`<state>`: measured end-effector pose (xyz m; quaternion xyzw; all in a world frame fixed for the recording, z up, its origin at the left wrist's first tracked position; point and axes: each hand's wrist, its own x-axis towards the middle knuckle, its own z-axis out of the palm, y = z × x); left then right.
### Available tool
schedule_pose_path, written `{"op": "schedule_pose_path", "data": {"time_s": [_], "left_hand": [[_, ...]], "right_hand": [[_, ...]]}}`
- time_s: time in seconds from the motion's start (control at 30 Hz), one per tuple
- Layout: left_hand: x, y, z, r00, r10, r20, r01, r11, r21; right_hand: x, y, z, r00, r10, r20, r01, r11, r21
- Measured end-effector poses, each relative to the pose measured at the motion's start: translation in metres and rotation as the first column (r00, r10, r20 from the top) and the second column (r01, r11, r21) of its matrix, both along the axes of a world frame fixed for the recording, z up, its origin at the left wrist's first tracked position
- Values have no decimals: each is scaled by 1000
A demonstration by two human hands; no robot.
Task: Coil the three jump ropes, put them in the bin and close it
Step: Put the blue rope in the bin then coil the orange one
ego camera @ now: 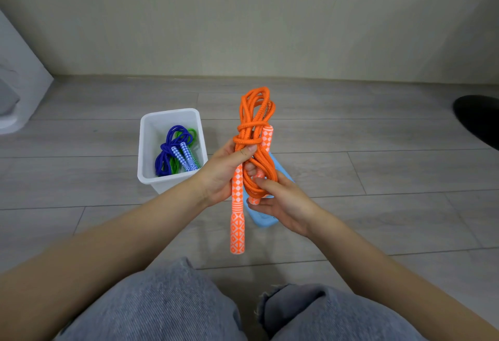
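Orange jump rope (255, 149) held up in front of the person, above the floor (351, 178), coiled into a long bundle with 2 wraps of cord around its upper middle. Left hand (225, 173) grips the bundle at mid-height, thumb pressed over the cords just under the wraps, fingers curled round from behind; 1 patterned orange handle (237, 222) hangs straight down below this hand, the other handle sits upright along the right side of the bundle. Right hand (280, 200) pinches the lower loop end of the coil, thumb on top, fingers underneath. Both grips are closed on the rope, none spread. Blue jump rope (168, 149) and green jump rope (176, 164) already lie coiled inside the white bin (143, 151), which stands open on the floor just left of the hands. Light blue lid (263, 219) lies on the floor under the hands, mostly hidden by them. Judged step: finishing the tie-off on rope 3 of 3, then drop in bin. To do it well: keep left thumb clamped on the wraps so they don't slip, tuck the loose end snug, fold the hanging handle up against the bundle so it fits in the bin beside the other 2. Bundle looks long compared with the bin opening; it may need to go in endwise or bent so the lid can seat. Jeans knees at bottom, a dark object at the right edge, a wall behind.
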<state>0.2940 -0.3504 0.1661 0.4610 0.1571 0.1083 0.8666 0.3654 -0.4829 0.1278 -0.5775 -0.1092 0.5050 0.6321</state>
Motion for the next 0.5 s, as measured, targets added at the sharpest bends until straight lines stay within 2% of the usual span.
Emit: {"op": "schedule_pose_path", "data": {"time_s": [0.07, 0.17, 0.33, 0.5], "left_hand": [[2, 2, 1, 999, 34, 0, -34, 999, 22], [3, 2, -2, 998, 63, 8, -63, 997, 52], [3, 1, -5, 998, 52, 33, -57, 984, 168], [3, 5, -6, 996, 85, 15, -86, 972, 218]], "right_hand": [[2, 2, 0, 997, -71, 21, 71, 997, -3], [4, 2, -2, 996, -88, 32, 88, 996, -7], [7, -1, -3, 988, -155, -13, 155, 988, 8], [9, 1, 1, 976, -212, 53, 212, 977, 2]]}}
